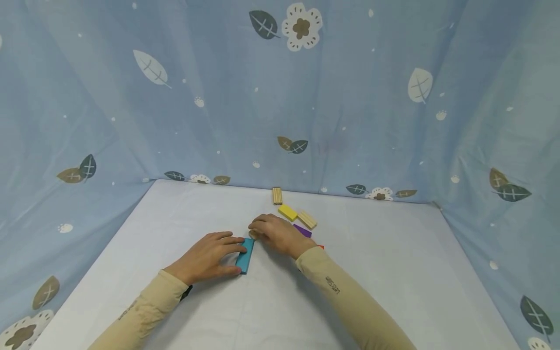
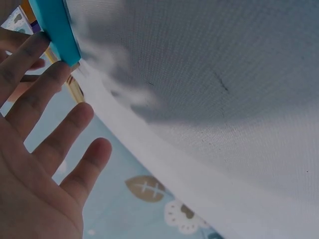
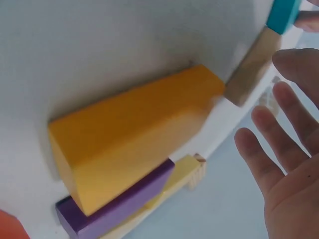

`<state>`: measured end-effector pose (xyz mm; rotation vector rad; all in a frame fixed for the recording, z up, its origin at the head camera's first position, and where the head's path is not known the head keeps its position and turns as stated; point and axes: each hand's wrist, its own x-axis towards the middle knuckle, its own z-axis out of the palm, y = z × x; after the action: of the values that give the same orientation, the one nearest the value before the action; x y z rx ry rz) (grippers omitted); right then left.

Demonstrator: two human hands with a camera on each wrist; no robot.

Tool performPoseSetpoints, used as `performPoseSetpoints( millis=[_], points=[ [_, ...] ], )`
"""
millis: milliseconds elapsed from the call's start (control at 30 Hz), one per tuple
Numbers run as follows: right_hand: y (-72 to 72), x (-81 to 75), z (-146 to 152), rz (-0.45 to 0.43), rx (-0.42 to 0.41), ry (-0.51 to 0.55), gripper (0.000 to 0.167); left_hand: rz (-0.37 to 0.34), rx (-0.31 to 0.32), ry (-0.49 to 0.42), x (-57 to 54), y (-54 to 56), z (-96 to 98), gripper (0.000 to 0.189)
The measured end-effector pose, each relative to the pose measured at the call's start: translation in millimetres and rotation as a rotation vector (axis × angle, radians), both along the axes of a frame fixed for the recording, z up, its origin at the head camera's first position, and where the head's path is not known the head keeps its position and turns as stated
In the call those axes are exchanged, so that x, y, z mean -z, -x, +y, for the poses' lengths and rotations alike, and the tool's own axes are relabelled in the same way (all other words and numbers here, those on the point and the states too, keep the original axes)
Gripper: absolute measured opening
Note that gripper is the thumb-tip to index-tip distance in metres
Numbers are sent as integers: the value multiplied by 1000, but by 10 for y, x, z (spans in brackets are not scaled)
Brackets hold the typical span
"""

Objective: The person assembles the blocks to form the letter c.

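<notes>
A teal block lies on the white table. My left hand touches it, fingers fairly straight and spread; the thumb is near its close end. In the left wrist view, two fingertips meet the teal block, while the other fingers stand apart. At its far end sits a plain wooden block, mostly covered in the head view. My right hand pinches this wooden block, with its remaining fingers held off. Beside it in the right wrist view is an orange block, hidden from the head view.
Right of my hands are a purple block and a red block, partly covered by the arm. Farther back lie a yellow block and two ridged wooden pieces. A patterned blue curtain encloses the table.
</notes>
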<state>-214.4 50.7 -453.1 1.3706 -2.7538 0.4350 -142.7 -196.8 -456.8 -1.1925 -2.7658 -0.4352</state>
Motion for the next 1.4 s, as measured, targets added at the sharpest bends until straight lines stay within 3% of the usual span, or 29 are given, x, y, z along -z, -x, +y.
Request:
performPoseSetpoints(
  millis=[500,1033,1233,1400],
  points=[
    [-131,-194,328,-28,120,68,43,-20,-43,4,-3,14,-30,54],
    [-346,-195,679,-23,200,194,49,-24,-37,47,-60,143,38,58],
    [-444,-178,793,-45,227,237,49,-48,-17,73,-72,206,94,57],
    [-518,-157,867,-54,264,212,50,-102,-29,99,-97,238,149,53]
  ],
)
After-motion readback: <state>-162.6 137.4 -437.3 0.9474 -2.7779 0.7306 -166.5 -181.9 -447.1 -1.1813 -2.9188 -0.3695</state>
